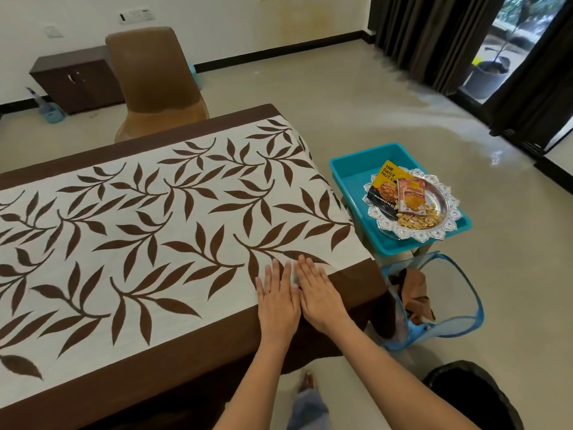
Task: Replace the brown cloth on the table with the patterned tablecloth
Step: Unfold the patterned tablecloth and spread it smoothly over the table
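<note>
The patterned tablecloth [161,231], white with brown leaves and a dark brown border, lies spread flat over the table. My left hand [279,301] and my right hand [319,293] rest side by side on it near the front right corner, palms down with fingers straight. A brown cloth [414,293] lies crumpled inside a blue mesh basket [465,308] on the floor right of the table.
A teal tray [350,169] on a small stand beside the table holds a silver plate [449,212] with snack packets and nuts. A brown chair [155,82] stands behind the table. A black bin [471,395] sits at the lower right. Dark curtains hang at the back right.
</note>
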Available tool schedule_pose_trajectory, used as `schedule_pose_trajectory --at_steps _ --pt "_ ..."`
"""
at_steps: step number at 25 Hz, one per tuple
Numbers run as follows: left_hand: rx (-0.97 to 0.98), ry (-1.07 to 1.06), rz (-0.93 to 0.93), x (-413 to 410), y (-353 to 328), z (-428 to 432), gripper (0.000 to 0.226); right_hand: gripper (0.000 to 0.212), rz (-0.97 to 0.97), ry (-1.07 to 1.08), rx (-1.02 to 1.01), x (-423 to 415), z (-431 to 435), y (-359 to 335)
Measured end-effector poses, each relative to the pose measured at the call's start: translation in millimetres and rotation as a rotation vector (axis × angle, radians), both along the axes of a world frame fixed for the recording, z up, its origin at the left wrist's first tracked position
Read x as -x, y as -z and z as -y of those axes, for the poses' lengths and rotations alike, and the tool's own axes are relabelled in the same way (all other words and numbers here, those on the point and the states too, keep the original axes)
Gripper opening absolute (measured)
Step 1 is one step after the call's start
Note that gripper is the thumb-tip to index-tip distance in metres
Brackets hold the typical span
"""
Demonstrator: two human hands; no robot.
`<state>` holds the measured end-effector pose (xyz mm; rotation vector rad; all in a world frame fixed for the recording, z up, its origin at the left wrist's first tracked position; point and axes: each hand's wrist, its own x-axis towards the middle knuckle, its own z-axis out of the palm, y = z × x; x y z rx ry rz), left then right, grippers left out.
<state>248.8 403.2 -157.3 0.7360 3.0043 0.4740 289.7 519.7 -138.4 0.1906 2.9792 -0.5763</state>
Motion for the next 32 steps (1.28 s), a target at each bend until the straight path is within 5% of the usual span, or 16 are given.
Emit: schedule_pose_trajectory --at_steps 15,22,32 --pt "-0.020 -0.065 0.011 -1 4 -4 0.056 0.063 0.037 0.263 -0.088 -22 -113 9" --pt "-0.111 -0.108 0.002 67 -8 -40 0.053 0.062 -0.048 -0.006 -0.084 81 -66 0" --pt "0.021 -0.186 0.035 103 10 -26 0.065 0.070 -0.013 0.136 -0.061 109 -145 18"
